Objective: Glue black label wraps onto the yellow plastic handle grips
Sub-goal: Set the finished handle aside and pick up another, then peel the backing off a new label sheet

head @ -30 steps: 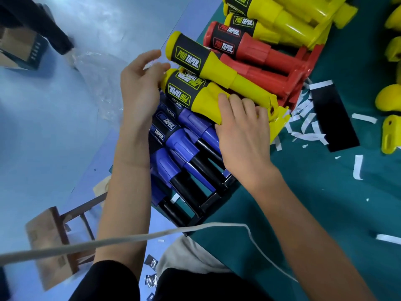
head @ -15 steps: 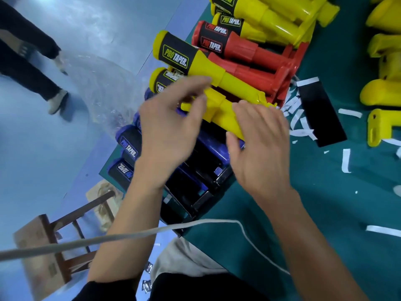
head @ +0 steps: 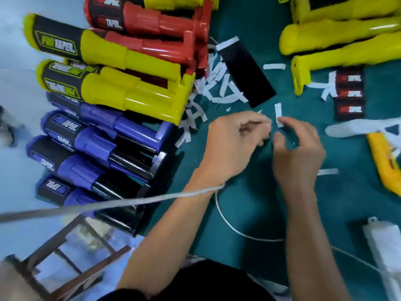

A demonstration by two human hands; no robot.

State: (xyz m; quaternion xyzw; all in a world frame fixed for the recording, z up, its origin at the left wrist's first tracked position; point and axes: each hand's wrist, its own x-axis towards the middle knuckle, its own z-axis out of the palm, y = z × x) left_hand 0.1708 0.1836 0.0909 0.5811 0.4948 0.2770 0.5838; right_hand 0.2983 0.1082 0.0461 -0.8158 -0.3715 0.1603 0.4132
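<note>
Two yellow handle grips with black "PRO TAPER" label wraps [head: 108, 53] [head: 104, 90] lie stacked at the left. Bare yellow grips [head: 338, 40] lie at the top right. A plain black label sheet [head: 245, 74] rests flat on the green table [head: 249, 203]. My left hand [head: 234, 146] and right hand [head: 297, 155] meet fingertip to fingertip above the table's middle, fingers curled. A small white paper strip [head: 278, 114] sticks up from my right fingertips. Motion blur hides what my left fingers pinch.
Blue grips [head: 97, 137] and red grips [head: 147, 22] with labels fill the left side. White backing strips [head: 217, 90] litter the table. Red-printed black labels [head: 349, 94] lie at the right, beside a yellow piece [head: 384, 166]. A white cord [head: 238, 231] and a wooden stool [head: 65, 257] sit near me.
Both hands have left the stacked yellow grip and moved right over the green table, where their fingertips now meet at a small white strip. The view has swung right.
</note>
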